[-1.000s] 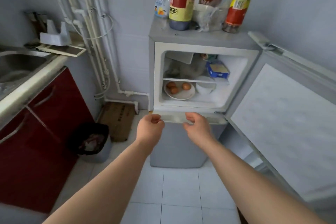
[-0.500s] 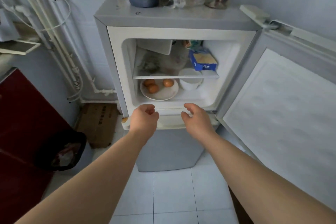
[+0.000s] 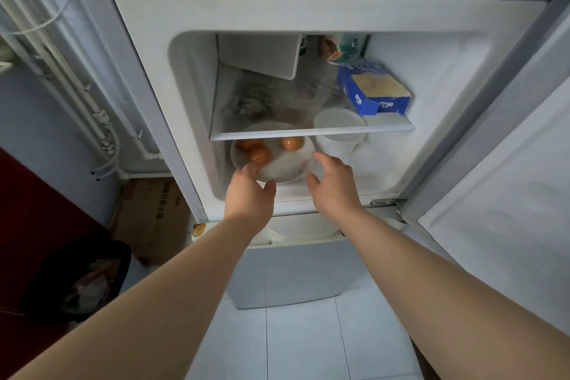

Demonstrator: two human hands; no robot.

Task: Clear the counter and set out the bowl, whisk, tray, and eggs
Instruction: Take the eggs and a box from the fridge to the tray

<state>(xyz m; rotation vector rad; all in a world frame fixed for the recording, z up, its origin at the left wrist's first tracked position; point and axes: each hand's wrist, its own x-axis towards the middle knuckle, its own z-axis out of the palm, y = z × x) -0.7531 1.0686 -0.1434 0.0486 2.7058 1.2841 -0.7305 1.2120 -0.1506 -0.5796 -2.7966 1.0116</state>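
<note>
3 eggs [image 3: 260, 154] lie loose on a white plate [image 3: 287, 166] low in the fridge, under the glass shelf [image 3: 308, 133]. the left hand [image 3: 249, 191] is at the plate's near rim, its fingertips hidden, so i cannot tell if it grips; the right hand [image 3: 331, 182] is spread beside the right rim. if the plate tips or knocks the shelf edge coming out, the eggs could roll off and crack.

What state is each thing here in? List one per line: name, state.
fridge door: swung open to the right.
plate: below the shelf, carrying the eggs.
eggs: three, whole, on the plate.
white bowl: upright, right of the plate.
left hand: open, at the plate's near rim.
right hand: open, at the plate's right rim.
</note>
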